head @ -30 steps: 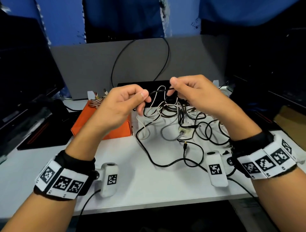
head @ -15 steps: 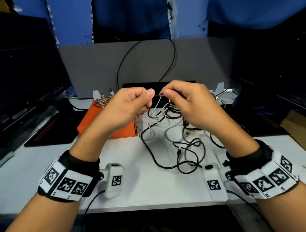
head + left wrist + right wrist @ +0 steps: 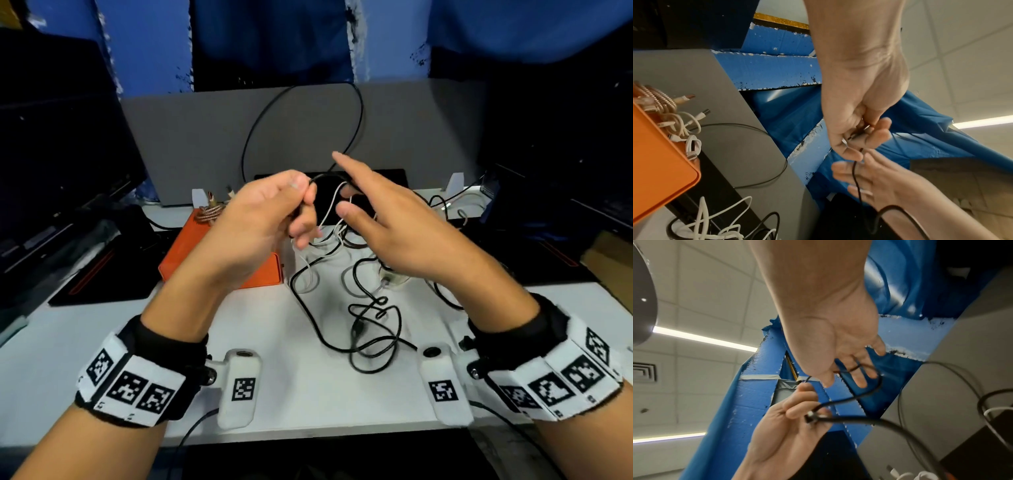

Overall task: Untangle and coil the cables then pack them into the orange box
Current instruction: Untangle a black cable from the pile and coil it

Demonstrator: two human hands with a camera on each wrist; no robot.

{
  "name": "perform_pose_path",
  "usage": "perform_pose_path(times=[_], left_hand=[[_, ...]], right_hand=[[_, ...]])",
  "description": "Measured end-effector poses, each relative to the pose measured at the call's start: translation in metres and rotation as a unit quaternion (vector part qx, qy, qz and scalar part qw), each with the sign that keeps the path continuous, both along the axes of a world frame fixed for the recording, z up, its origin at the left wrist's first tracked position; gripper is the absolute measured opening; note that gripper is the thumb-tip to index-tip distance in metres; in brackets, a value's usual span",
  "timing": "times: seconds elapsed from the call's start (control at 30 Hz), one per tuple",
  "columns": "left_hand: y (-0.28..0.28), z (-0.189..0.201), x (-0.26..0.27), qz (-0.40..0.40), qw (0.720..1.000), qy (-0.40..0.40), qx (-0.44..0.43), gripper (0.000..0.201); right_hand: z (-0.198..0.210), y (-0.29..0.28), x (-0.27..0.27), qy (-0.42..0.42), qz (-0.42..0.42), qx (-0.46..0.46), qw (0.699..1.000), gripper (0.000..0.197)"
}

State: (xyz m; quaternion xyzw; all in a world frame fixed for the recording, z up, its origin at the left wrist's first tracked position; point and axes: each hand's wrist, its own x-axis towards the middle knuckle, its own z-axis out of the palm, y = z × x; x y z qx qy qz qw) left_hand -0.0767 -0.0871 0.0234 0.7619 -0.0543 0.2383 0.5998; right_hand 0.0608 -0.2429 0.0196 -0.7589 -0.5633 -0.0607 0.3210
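— Holding everything up? White table (image 3: 308, 387).
— Lying on it? Orange box (image 3: 219, 260) at left; tangle of black and white cables (image 3: 363, 308) just right of it; black mat (image 3: 102, 284) farther left.

Smooth matt orange box (image 3: 260, 274) — plastic-looking; glossy black cable (image 3: 308, 305) on a smooth white table (image 3: 308, 394).

I can read no words, brands or numbers from here, only black-and-white square code markers on the wristbands (image 3: 137, 387) and wrist cameras (image 3: 244, 389).
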Motion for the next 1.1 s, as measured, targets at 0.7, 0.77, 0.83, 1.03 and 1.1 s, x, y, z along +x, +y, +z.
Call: perform_pose_path(times=[0.7, 0.77, 0.83, 1.03, 1.1], left_hand=[[-0.007, 0.010, -0.007, 0.005, 0.981, -0.128, -0.145, 0.028], [-0.011, 0.008, -0.007, 0.049, 0.990, -0.109, -0.068, 0.026], [-0.015, 0.005, -0.008, 0.121, 0.986, -0.095, 0.065, 0.023], [-0.002, 0.003, -0.013, 0.202, 0.892, -0.014, 0.405, 0.019], [0.004, 0.006, -0.018, 0.149, 0.902, 0.068, 0.399, 0.022]], right_hand=[[-0.002, 0.001, -0.011, 0.063, 0.112, -0.099, 0.987, 0.040], [-0.002, 0.002, -0.015, 0.097, 0.157, -0.121, 0.975, 0.030], [-0.001, 0.001, -0.017, 0.131, 0.180, -0.131, 0.966, 0.028], [0.011, -0.007, -0.010, 0.137, 0.148, -0.085, 0.976, 0.004], [0.015, -0.010, -0.007, 0.110, 0.126, -0.059, 0.984, 0.006]])
